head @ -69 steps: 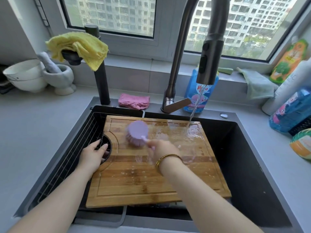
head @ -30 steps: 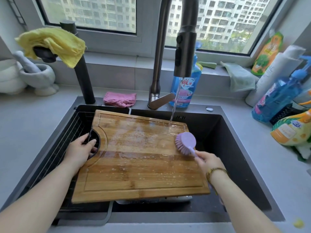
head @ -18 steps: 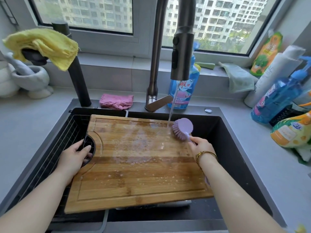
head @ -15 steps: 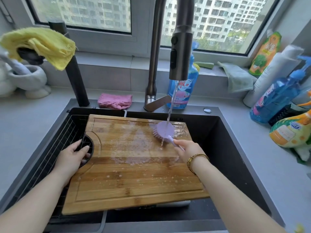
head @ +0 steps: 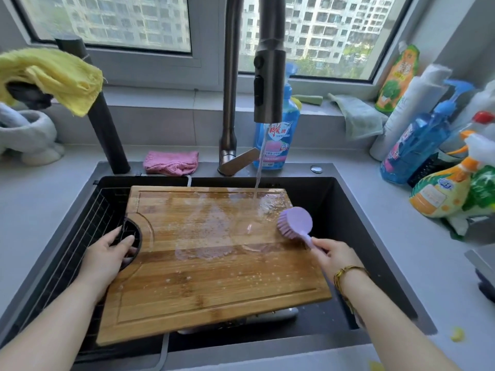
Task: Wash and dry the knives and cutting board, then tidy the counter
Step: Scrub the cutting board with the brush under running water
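left hand (head: 107,257) gripped cutting board (head: 214,263) at its 9 o'clock cutout, fingertips hidden beneath | board lay wet across sink (head: 361,236), covering whatever lay below; a pale object peeked out at 6 o'clock, unidentifiable | right hand (head: 334,257) closed on purple brush (head: 294,223) at board's 3 o'clock edge | knives unseen

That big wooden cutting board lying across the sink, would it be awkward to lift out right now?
The wooden cutting board probably stays stiff, being a thick slab. It looks wet and sudsy under the running tap water, so likely slippery. The left hand grips its round cut-out, which should help.
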